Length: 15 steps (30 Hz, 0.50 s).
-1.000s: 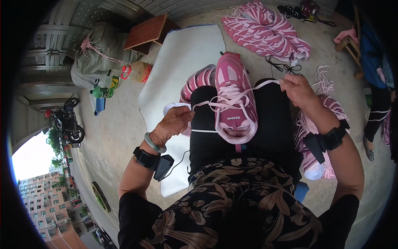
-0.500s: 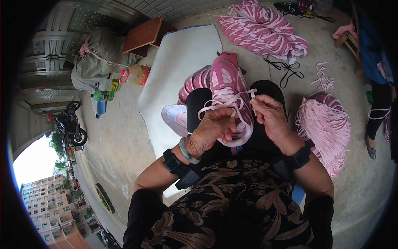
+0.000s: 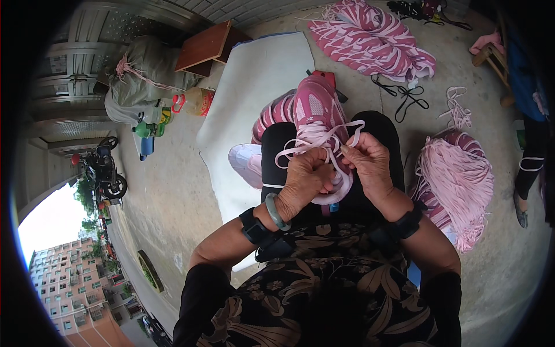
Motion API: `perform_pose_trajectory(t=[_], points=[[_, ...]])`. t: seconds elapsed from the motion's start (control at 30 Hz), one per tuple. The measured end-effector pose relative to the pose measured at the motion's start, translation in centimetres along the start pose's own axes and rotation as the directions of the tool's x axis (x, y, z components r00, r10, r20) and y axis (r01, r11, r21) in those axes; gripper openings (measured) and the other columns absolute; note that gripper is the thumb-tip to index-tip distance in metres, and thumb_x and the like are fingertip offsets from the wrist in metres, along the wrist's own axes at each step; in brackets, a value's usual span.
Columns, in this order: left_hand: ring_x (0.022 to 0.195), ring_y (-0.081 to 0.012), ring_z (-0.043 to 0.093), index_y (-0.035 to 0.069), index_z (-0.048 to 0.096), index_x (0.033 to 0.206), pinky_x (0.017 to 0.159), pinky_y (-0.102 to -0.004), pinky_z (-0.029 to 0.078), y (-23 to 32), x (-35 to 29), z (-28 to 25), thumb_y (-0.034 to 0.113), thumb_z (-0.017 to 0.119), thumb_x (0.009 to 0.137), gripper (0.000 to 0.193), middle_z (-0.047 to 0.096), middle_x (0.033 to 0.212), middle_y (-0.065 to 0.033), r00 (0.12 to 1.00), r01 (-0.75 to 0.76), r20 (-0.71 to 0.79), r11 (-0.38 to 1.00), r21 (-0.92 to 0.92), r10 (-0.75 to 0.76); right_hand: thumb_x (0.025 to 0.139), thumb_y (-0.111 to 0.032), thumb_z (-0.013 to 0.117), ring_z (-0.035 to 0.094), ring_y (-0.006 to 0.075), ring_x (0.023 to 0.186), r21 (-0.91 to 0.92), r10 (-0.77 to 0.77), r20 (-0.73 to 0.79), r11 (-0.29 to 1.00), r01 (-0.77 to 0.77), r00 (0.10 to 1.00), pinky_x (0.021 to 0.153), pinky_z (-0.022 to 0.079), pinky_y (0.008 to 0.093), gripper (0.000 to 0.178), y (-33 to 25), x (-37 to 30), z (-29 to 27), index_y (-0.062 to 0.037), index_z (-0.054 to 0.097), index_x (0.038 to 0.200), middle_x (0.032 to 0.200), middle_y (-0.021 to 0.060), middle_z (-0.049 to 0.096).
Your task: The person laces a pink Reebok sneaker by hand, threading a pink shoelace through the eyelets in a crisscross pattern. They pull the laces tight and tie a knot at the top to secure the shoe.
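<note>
A pink sneaker [image 3: 315,101] rests between my knees, its toe pointing away from me and its opening toward me. Pale pink shoelace [image 3: 312,134] runs through its eyelets, with a loop standing out on either side. My left hand [image 3: 309,176] is closed over the left of the shoe's opening, pinching the lace. On the right, my right hand [image 3: 370,165] pinches the lace between thumb and forefinger close to the eyelets. Both hands partly hide the shoe's tongue and collar.
Beside my right leg lies a heap of pink laces and shoe parts [image 3: 454,179]. Another pile of pink shoe uppers [image 3: 373,40] is at the far side, near black laces [image 3: 410,104]. A white sheet [image 3: 231,115] covers the floor on the left. Another person's leg [image 3: 532,156] stands at right.
My right hand has moved in toward the shoe's middle, and the lace now arcs in a loop above it. My left hand stays near the opening, its fingers curled more tightly.
</note>
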State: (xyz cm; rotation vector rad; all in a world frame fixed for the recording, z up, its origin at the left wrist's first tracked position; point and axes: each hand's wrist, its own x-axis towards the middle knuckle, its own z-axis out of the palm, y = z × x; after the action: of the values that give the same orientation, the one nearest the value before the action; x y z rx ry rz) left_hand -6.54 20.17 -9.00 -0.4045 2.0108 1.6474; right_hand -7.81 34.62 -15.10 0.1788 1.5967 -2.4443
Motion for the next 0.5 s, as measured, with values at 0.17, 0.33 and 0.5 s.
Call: perform_pose_trajectory(t=[0.17,0.33,0.5], points=[[0.052,-0.0065,0.056,0.0,0.057,0.094,0.046,-0.0187,0.048,-0.6,0.3,-0.1,-0.003,0.05,0.083,0.014,0.061,0.072,-0.0042,1.0,-0.006,0.017,1.0,0.014,0.006,0.081,-0.003,0.062,0.049,0.0032,0.058,-0.18,-0.195,0.039,0.963,0.199,0.98,0.054,0.039,0.0178,0.006,-0.1,0.2,-0.1,-0.0036,0.057,0.079,0.066,-0.0037,0.055],[0.051,-0.0064,0.056,0.002,0.059,0.089,0.045,-0.0188,0.047,-1.2,0.2,0.5,-0.001,0.049,0.084,0.012,0.061,0.072,-0.0035,0.999,-0.036,-0.04,0.994,-0.103,0.032,0.076,0.001,0.064,0.045,0.0048,0.056,-0.422,-0.373,0.162,0.811,0.406,0.914,0.051,0.041,0.022,0.01,0.0,0.4,0.2,-0.0014,0.055,0.073,0.062,0.0011,0.054],[0.047,-0.0061,0.054,0.003,0.056,0.081,0.042,-0.0179,0.044,-1.0,0.6,0.5,0.005,0.046,0.085,0.01,0.057,0.064,-0.0014,0.999,-0.053,-0.003,0.999,-0.009,0.053,0.078,0.0,0.064,0.045,0.0026,0.06,-0.165,-0.15,0.107,0.972,0.167,0.983,0.055,0.04,0.0196,0.005,0.4,0.2,-0.2,-0.0016,0.059,0.077,0.067,-0.0031,0.056]])
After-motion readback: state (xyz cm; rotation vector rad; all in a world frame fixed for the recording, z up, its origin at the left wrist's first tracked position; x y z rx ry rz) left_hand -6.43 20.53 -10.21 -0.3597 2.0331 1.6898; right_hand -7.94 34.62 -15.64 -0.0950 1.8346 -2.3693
